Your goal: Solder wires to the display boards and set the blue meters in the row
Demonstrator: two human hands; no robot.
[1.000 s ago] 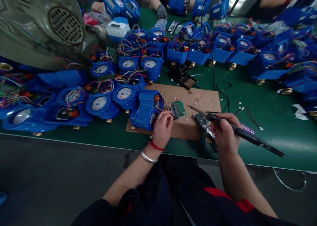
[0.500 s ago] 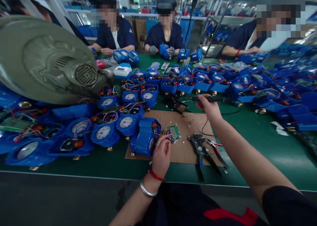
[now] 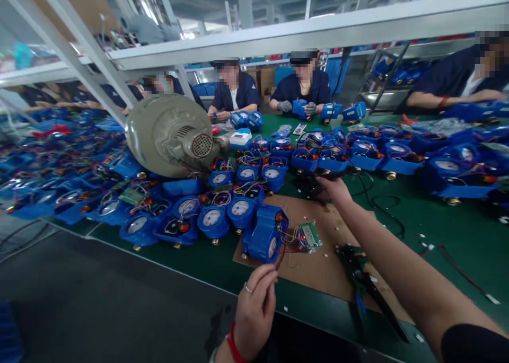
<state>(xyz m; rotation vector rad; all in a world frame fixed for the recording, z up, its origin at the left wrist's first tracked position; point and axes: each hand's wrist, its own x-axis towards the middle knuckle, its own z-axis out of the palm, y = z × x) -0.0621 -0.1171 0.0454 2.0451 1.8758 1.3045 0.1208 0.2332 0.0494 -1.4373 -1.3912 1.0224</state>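
Note:
My left hand [image 3: 258, 299] is closed at the front edge of the cardboard, its fingertips pinching thin dark red wires [image 3: 281, 258]. Just beyond it a blue meter [image 3: 260, 236] lies on its side, joined by wires to a green circuit board [image 3: 310, 236] with a small display and a red light. Farther back, my right hand [image 3: 334, 189] is closed around a dark handle by the black stand [image 3: 308, 185]; the tool's tip is hidden. Black-handled pliers [image 3: 368, 283] rest on the cardboard [image 3: 294, 273], under my right forearm.
Rows of blue meters [image 3: 212, 220] with loose wires fill the left and back of the green table [image 3: 222, 270]. A large grey-green fan [image 3: 170, 135] stands at the back left. Several people in dark clothing sit across the table. Black cable [image 3: 392, 214] curls at the right.
The view has swung left and up. My left hand has left the circuit board and moved to wires nearer me. My right hand has brought the dark handle to the black stand.

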